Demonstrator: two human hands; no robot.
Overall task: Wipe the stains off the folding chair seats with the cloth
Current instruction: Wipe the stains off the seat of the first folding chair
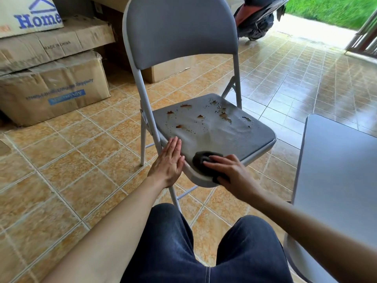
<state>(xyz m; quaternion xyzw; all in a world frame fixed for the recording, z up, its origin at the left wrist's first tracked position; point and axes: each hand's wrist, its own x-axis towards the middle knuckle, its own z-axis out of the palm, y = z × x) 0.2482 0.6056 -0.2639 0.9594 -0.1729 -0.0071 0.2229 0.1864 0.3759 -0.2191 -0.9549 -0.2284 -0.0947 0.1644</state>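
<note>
A grey folding chair [181, 31] stands in front of me on the tiled floor. Its padded seat [251, 135] carries several brown stains [225, 117] and small droplets across the back and middle. My right hand [232, 174] presses a dark grey cloth [201, 159] onto the seat's front edge. My left hand [169, 162] lies flat, fingers together, on the seat's front left corner beside the cloth.
A second grey chair [334, 180] stands close on my right. Stacked cardboard boxes [51, 84] fill the left. A parked scooter [257, 17] and an open doorway to grass are at the back right. My knees in dark jeans [204, 252] sit below the seat.
</note>
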